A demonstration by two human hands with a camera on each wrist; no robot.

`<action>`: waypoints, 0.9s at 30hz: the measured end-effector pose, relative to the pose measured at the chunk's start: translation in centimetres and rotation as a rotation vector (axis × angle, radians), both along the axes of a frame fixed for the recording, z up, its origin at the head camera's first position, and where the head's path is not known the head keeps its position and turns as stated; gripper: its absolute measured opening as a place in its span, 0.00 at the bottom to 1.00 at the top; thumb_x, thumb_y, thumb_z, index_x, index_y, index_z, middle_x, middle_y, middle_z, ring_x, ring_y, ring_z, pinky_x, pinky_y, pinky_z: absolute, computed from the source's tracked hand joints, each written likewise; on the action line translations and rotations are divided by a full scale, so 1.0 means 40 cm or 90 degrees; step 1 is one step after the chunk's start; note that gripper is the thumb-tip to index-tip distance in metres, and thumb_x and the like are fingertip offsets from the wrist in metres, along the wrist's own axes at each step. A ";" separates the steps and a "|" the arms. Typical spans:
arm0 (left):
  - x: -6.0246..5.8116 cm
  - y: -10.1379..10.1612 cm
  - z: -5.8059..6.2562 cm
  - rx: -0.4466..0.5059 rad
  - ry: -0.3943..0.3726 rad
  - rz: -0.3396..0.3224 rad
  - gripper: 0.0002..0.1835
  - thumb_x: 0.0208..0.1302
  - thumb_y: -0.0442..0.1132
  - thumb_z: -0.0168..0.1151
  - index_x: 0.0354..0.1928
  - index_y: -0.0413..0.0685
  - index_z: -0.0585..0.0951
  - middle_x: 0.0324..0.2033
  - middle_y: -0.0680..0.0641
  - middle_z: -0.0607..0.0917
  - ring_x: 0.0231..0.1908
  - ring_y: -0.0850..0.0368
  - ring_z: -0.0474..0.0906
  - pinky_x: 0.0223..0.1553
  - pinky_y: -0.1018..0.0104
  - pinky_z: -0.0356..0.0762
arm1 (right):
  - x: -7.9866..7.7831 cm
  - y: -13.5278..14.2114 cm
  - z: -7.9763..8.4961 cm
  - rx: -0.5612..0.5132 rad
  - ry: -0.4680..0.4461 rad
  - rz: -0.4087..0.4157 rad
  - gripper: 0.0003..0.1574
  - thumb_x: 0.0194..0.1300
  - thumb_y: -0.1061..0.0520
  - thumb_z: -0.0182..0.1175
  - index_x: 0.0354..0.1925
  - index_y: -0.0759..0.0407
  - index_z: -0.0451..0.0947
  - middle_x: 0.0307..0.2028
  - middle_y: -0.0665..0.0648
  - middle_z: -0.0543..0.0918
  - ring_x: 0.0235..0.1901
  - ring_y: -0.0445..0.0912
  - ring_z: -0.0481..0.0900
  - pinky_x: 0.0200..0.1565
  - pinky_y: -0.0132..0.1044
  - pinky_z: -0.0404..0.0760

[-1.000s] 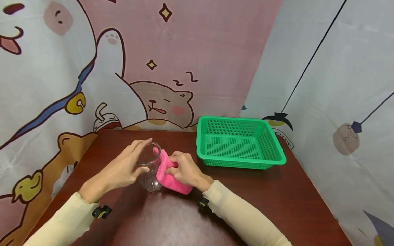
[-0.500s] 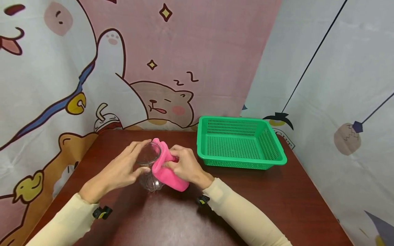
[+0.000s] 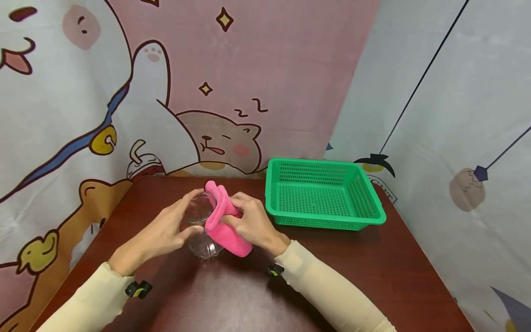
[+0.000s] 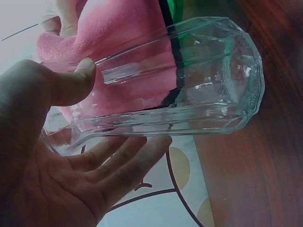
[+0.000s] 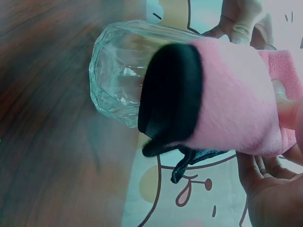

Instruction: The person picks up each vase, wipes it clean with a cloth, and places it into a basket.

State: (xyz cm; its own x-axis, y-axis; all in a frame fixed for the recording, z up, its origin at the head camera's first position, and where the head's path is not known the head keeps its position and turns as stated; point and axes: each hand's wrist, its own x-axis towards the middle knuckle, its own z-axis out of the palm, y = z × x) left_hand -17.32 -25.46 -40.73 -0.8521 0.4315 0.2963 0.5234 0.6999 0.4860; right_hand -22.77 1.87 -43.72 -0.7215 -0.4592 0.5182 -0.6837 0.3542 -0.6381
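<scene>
- Fingers [image 4: 128,170] of the left hand [image 3: 168,230] curve about the upper part of the jar [image 3: 209,249], opposed by the thumb; together they grasp the glass near its rim.
- Right hand [image 3: 253,226]: fingers and thumb pinch a gathered fold of the pink cloth [image 3: 230,240]; no direct contact between these fingers and the glass is visible.
- Jar: clear and faceted, situated between the two hands, left of centre over the table [image 3: 232,299]. Its long axis appears near upright, mouth uppermost and base toward the tabletop; whether the base rests there cannot be told.
- Principal relation: the cloth lies along the jar's right flank, between the glass and the right hand. From the right fingers, the jar lies to the left, beyond the cloth; the left hand, already around the glass, is the nearer of the two.
- Cloth: its upper end reaches the rim. A dark border [image 5: 175,90] runs across the jar's long axis and stops short of the base, with a dark loop [image 5: 179,171] hanging beside it. In the left wrist view, pink shows through the glass. Whether any cloth enters the mouth cannot be told.
- Basket [image 3: 319,223]: green and perforated, standing on the table beyond the right hand and to its right, well apart from the jar.
- Backdrop [image 3: 290,69]: a sheet printed with cartoon animals, behind the table.
</scene>
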 end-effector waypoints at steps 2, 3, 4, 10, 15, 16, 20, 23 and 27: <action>0.001 0.000 0.002 0.002 0.000 -0.001 0.56 0.69 0.36 0.86 0.90 0.48 0.60 0.71 0.35 0.86 0.64 0.37 0.91 0.62 0.34 0.93 | 0.003 -0.001 0.001 0.008 -0.002 0.002 0.22 0.70 0.58 0.84 0.61 0.57 0.95 0.51 0.56 0.93 0.46 0.44 0.87 0.43 0.32 0.87; 0.002 0.000 0.002 0.002 0.001 -0.001 0.56 0.69 0.36 0.86 0.90 0.48 0.60 0.71 0.35 0.87 0.64 0.37 0.92 0.61 0.34 0.93 | 0.005 -0.002 0.002 0.014 -0.003 0.005 0.25 0.71 0.58 0.84 0.64 0.57 0.93 0.52 0.56 0.92 0.46 0.44 0.86 0.44 0.32 0.88; 0.003 0.000 0.002 -0.001 0.004 0.000 0.56 0.69 0.35 0.86 0.90 0.47 0.60 0.70 0.35 0.87 0.63 0.37 0.92 0.62 0.34 0.93 | 0.008 -0.002 0.002 0.020 -0.004 0.009 0.27 0.71 0.57 0.84 0.66 0.57 0.92 0.54 0.57 0.91 0.47 0.44 0.86 0.45 0.33 0.88; 0.006 0.001 -0.001 -0.005 0.014 -0.009 0.55 0.69 0.32 0.85 0.90 0.46 0.60 0.68 0.35 0.88 0.61 0.39 0.93 0.62 0.34 0.93 | 0.020 -0.009 0.000 0.059 0.002 0.026 0.34 0.75 0.57 0.81 0.75 0.58 0.86 0.62 0.59 0.85 0.54 0.46 0.84 0.50 0.34 0.88; 0.007 0.001 -0.001 -0.006 0.021 -0.011 0.55 0.68 0.32 0.85 0.89 0.45 0.61 0.69 0.35 0.88 0.61 0.37 0.93 0.63 0.33 0.92 | 0.020 -0.014 -0.002 0.085 0.004 0.024 0.27 0.76 0.58 0.80 0.70 0.57 0.90 0.59 0.60 0.86 0.55 0.48 0.86 0.51 0.33 0.88; 0.008 0.001 -0.001 -0.005 0.021 -0.011 0.54 0.69 0.32 0.85 0.89 0.45 0.61 0.69 0.35 0.88 0.61 0.37 0.93 0.63 0.33 0.92 | 0.020 -0.014 -0.002 0.089 0.006 0.024 0.25 0.76 0.59 0.79 0.69 0.57 0.91 0.58 0.61 0.87 0.55 0.48 0.87 0.51 0.34 0.89; 0.008 0.002 -0.001 -0.004 0.023 -0.015 0.54 0.68 0.34 0.86 0.89 0.44 0.62 0.67 0.35 0.89 0.61 0.38 0.93 0.62 0.33 0.92 | 0.024 -0.017 -0.003 0.112 0.018 0.022 0.17 0.77 0.60 0.78 0.61 0.58 0.94 0.55 0.61 0.88 0.56 0.50 0.88 0.54 0.36 0.90; 0.006 0.003 -0.002 -0.007 0.032 -0.018 0.54 0.68 0.34 0.86 0.88 0.42 0.62 0.64 0.36 0.90 0.59 0.39 0.93 0.61 0.34 0.93 | 0.024 -0.017 -0.002 0.136 0.022 0.026 0.11 0.77 0.59 0.78 0.55 0.59 0.96 0.54 0.60 0.89 0.56 0.50 0.89 0.57 0.38 0.91; 0.001 0.006 0.001 -0.007 0.049 -0.022 0.54 0.67 0.33 0.86 0.88 0.42 0.63 0.59 0.38 0.93 0.56 0.44 0.94 0.58 0.37 0.93 | 0.016 -0.016 -0.002 0.173 0.032 0.036 0.10 0.77 0.57 0.79 0.52 0.60 0.96 0.54 0.60 0.89 0.57 0.49 0.89 0.59 0.36 0.91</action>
State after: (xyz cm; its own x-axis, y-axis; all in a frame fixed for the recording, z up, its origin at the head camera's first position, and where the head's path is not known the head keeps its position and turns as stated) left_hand -17.30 -25.22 -40.71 -0.8115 0.4633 0.3560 0.5828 0.6859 0.4359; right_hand -22.14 1.22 -43.82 -0.6679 -0.6246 0.4048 -0.7351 0.4685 -0.4900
